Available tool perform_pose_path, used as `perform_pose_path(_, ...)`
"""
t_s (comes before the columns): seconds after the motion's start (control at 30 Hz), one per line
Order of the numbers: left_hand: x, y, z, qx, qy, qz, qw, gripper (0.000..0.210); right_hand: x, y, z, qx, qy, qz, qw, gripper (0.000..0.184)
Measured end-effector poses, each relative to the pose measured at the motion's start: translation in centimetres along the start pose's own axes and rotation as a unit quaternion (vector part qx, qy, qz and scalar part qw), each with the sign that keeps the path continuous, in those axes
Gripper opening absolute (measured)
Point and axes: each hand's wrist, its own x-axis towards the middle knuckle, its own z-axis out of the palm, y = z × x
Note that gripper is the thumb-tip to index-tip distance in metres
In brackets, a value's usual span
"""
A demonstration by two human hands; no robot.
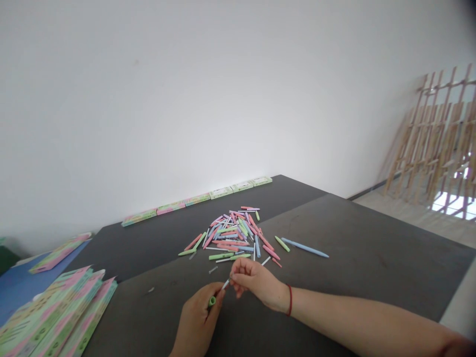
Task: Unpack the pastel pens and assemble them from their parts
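My left hand (197, 320) is closed around a light green pen barrel (211, 301), its round open end showing by the thumb. A thin white pen refill (225, 284) sticks up from the same hand's fingertips. With thumb and forefinger my right hand (256, 283) pinches the refill's upper end, and a red cord circles that wrist. Just beyond the hands lies a loose pile of pen parts (234, 235) in pink, red, green, blue and white. A small clear piece (213, 270) rests on the table near my left hand.
Flat printed boxes (171, 207) line the wall along the back of the dark table (353, 267). More printed packages (55, 307) are stacked at the lower left. A blue pen (305, 247) lies right of the pile. Wooden racks (435, 144) lean far right.
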Motion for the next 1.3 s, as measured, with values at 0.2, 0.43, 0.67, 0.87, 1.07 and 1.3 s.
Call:
perform_pose_path(0.2, -0.1, -0.3, 0.1, 0.006, 0.004, 0.018, 1.000, 0.027, 0.1, 0.2, -0.4, -0.101, -0.009, -0.023, 0.995, 0.019)
perform_pose_path(0.43, -0.1, -0.2, 0.1, 0.021, 0.006, 0.027, 0.999, 0.026, -0.1, 0.3, -0.6, -0.144, -0.013, -0.046, 0.988, 0.014)
perform_pose_path(0.67, -0.1, 0.0, -0.1, 0.016, 0.002, 0.010, 1.000, 0.026, 0.1, 0.8, -0.7, -0.135, -0.019, -0.046, 0.990, 0.015)
perform_pose_path(0.87, -0.1, -0.2, -0.2, 0.005, 0.003, 0.001, 1.000, 0.026, 0.1, -0.1, -0.7, -0.142, -0.032, -0.032, 0.989, 0.024)
perform_pose_path(1.07, -0.2, -0.5, 0.0, -0.004, -0.027, 0.011, 1.000, 0.026, 0.0, 0.6, -0.3, -0.102, -0.061, -0.003, 0.993, 0.031)
perform_pose_path(1.3, -0.3, -0.8, 0.0, -0.005, -0.006, -0.049, 0.999, 0.030, 0.5, -0.5, -0.6, -0.108, -0.025, -0.022, 0.994, 0.027)
